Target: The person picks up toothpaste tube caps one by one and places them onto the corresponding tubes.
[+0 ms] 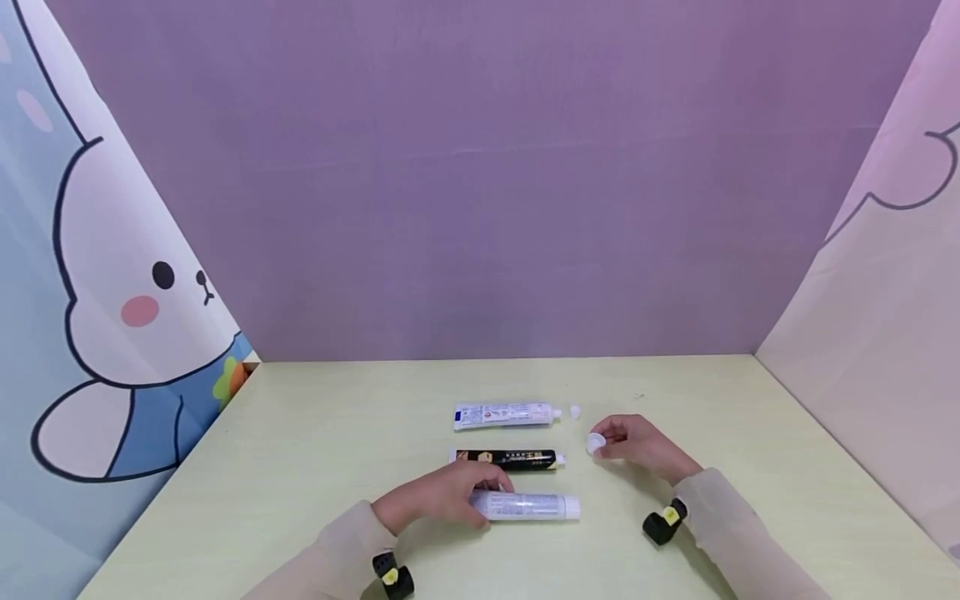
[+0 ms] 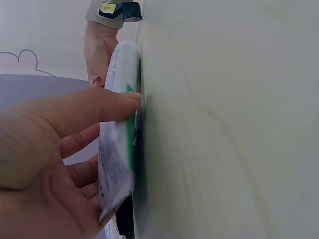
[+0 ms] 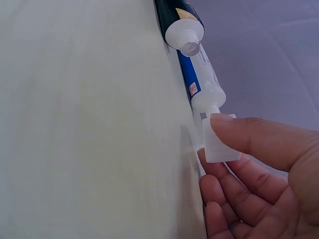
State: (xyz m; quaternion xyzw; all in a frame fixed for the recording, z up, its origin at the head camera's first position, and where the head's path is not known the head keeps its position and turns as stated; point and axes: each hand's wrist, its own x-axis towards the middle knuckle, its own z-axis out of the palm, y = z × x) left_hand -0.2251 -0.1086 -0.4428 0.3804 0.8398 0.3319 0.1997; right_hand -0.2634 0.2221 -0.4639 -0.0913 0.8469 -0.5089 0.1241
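My left hand [image 1: 450, 493] grips the flat end of a white toothpaste tube [image 1: 525, 506], the nearest of three; its white cap is on. In the left wrist view the thumb presses this tube's side [image 2: 118, 69], near a green patch. My right hand [image 1: 641, 446] pinches a white cap [image 3: 222, 142] between thumb and fingers, just above or on the table; contact is unclear. To its left lies a black toothpaste tube [image 1: 517, 460] with its nozzle bare. Behind that is a white and blue toothpaste tube [image 1: 506, 415], also uncapped, with a small white cap [image 1: 575, 412] beside its nozzle.
The tubes lie in parallel on a pale table [image 1: 337, 417], nozzle ends toward the right. A purple backdrop [image 1: 487, 208] rises at the table's far edge. Printed cloth panels [image 1: 135, 292] stand on both sides.
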